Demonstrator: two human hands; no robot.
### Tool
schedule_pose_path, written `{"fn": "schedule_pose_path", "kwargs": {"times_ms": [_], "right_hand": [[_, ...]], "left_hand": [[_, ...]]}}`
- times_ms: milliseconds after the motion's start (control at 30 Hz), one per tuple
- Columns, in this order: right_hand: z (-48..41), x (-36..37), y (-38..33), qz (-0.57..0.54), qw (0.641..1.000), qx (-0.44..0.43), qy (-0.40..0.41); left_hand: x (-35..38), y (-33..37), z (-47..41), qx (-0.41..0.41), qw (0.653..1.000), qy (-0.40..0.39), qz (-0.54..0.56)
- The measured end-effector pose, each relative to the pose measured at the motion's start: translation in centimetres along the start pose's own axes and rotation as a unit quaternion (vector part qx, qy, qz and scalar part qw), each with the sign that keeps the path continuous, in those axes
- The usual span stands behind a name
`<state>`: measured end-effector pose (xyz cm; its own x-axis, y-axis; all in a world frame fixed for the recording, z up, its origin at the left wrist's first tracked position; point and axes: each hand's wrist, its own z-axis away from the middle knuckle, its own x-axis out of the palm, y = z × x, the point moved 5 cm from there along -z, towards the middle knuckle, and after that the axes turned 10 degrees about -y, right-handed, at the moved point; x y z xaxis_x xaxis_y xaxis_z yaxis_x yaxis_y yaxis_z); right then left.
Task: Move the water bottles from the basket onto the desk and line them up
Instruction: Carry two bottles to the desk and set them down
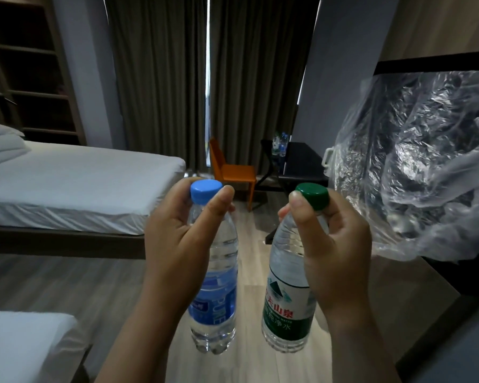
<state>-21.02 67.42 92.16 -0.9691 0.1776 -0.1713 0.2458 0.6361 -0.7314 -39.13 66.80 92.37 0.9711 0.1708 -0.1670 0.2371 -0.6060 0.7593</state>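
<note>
Hands hold one bottle each by the neck above the wooden floor: the left hand (174,244) grips a blue-capped water bottle (215,286), the right hand (335,252) a green-capped water bottle (288,299). Ahead, an orange chair (230,172) stands near the dark desk (302,161), which already carries bottles (280,143). A white bed (75,183) lies left and crinkled clear plastic (426,161) bulges at right.
</note>
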Motion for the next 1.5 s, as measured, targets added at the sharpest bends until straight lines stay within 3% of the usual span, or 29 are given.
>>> {"fn": "schedule_pose_path", "kwargs": {"times_ms": [367,767,1067,1500], "right_hand": [[-11.6,5.2,10.1,0.015,1.0,-0.004,-0.009],[-26.1,14.3,19.9,0.078,0.996,0.011,0.041],[-35.7,17.9,29.9,0.051,0.998,0.012,0.041],[-54.5,17.2,43.5,0.04,0.998,-0.024,0.042]], "left_hand": [[0.9,-11.3,-12.3,-0.007,1.0,-0.01,0.0],[-2.2,-25.1,-29.8,0.005,0.999,-0.034,0.016],[0.6,-35.4,-39.5,-0.008,0.998,-0.054,0.022],[8.2,-46.5,-58.1,-0.014,0.999,-0.04,0.017]]}}
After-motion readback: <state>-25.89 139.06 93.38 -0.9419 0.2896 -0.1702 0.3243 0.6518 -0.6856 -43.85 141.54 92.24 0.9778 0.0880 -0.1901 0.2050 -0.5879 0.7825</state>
